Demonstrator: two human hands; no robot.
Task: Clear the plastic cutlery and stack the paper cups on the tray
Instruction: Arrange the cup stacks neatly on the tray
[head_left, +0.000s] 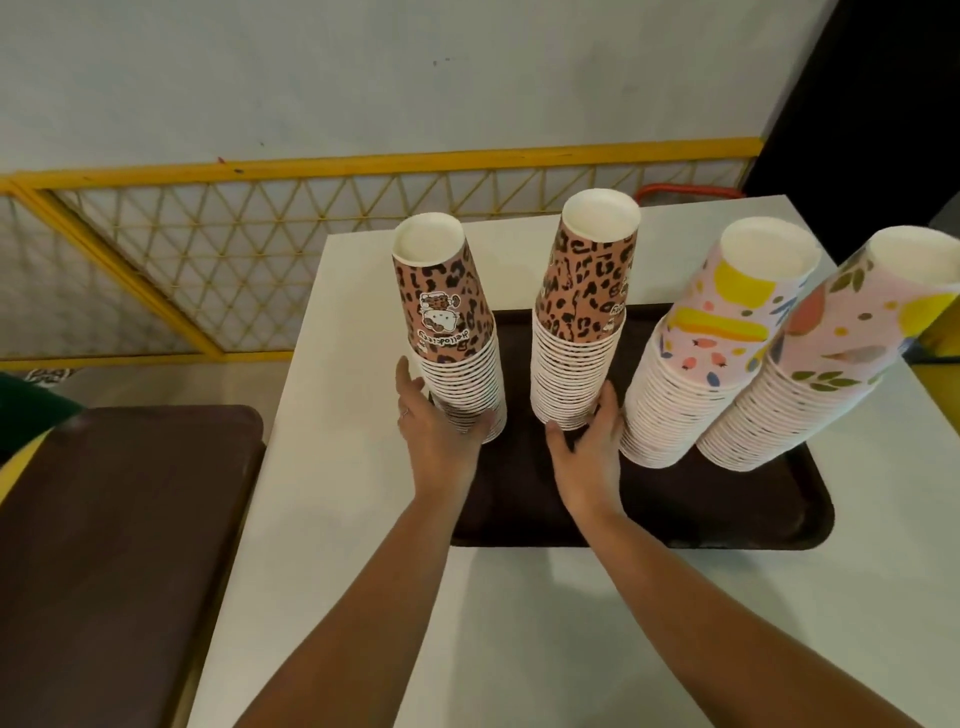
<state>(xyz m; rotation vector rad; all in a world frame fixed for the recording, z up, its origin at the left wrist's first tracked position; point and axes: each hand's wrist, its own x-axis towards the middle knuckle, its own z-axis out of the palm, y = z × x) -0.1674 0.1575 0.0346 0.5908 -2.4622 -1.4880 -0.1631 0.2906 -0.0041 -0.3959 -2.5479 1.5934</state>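
Both grips clamped on leopard-print stacks mid-frame: left hand (436, 428) on left stack (457, 353), right hand (587, 441) on next stack (576, 353), brown tray (727, 514)

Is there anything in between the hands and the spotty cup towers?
No, nothing is in between. The left hand already grips the bottom of the left leopard stack, and the right hand grips the bottom of the second leopard stack. Both stacks stand on the brown tray.

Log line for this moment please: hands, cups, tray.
left hand: grips left leopard stack base | right hand: grips second leopard stack base | four stacks inverted on tray | cutlery: none visible
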